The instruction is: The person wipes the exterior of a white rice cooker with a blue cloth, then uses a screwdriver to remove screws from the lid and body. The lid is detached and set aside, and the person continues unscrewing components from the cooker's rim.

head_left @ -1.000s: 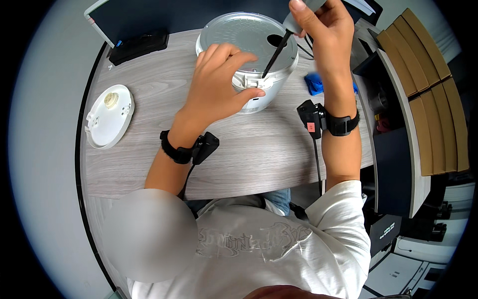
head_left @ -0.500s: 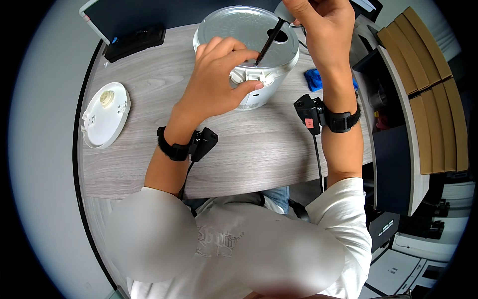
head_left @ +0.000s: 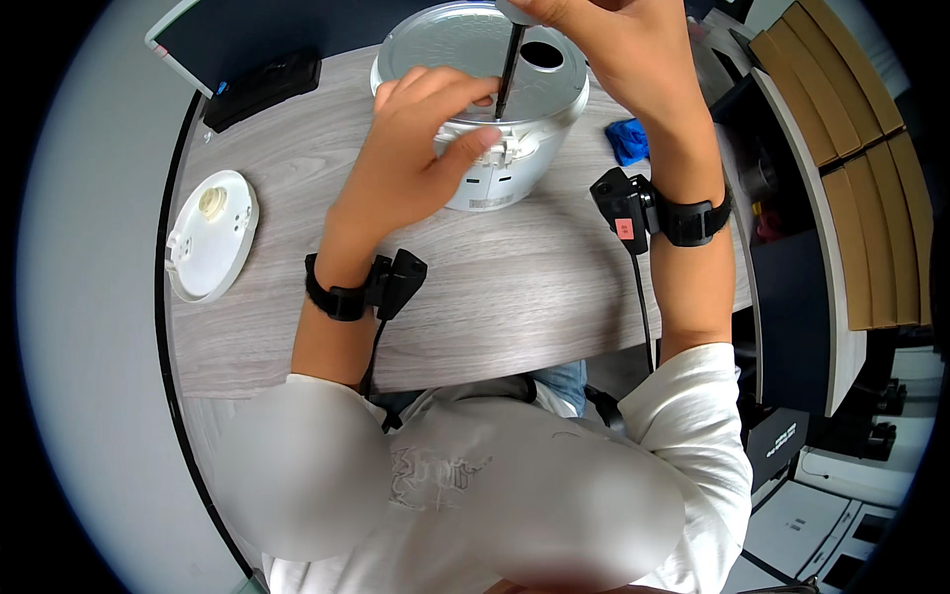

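A white, round appliance body that looks like a rice cooker (head_left: 529, 178) stands at the back of the table, its silver metal top (head_left: 435, 45) facing up, with a dark round hole in it. My right hand (head_left: 633, 45) is closed around the grey handle of a screwdriver (head_left: 510, 64). Its black shaft points down, tip at the near rim of the metal top. Beside the tip is my left hand (head_left: 411, 139), fingers spread over the rim, index finger close to the shaft and thumb apart by the white hinge part. Whether the tip sits in a screw is too small to tell.
At the table's left lies a round white cover (head_left: 220, 252) with a cream knob-like part. A black pouch (head_left: 262, 89) rests near a dark screen (head_left: 267, 35). Blue cloth-like material (head_left: 627, 141) lies right of the appliance. Cardboard boxes (head_left: 841, 89) stand on the right-hand shelf.
The screwdriver has gone from slanted to nearly upright, and my right hand has moved left and in. My left thumb has lifted slightly. The view has shifted a little.
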Tool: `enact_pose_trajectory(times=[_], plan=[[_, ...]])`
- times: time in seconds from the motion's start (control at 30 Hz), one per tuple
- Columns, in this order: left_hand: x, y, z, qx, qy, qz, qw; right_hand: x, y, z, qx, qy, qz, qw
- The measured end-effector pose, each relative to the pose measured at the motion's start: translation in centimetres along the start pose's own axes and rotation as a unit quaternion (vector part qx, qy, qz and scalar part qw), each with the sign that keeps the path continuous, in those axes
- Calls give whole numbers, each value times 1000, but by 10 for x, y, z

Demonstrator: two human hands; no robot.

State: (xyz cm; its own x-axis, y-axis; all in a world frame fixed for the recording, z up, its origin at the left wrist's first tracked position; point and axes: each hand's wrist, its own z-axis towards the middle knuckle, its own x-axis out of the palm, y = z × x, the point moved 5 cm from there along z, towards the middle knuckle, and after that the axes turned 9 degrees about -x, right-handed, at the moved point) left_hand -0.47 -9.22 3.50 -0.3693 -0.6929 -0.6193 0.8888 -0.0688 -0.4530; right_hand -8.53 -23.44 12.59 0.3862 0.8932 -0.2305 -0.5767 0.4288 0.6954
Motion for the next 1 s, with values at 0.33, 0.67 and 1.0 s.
enact_pose_trajectory(times=[0.33,0.67,1.0], plan=[[10,1,22,-111,5,-154,982,2,-13,2,-97,30,162,982],[17,5,20,-127,-59,-208,968,-2,-10,-6,0,-36,-28,999],[14,7,20,-131,16,-175,976,2,8,-2,-8,-82,114,990]])
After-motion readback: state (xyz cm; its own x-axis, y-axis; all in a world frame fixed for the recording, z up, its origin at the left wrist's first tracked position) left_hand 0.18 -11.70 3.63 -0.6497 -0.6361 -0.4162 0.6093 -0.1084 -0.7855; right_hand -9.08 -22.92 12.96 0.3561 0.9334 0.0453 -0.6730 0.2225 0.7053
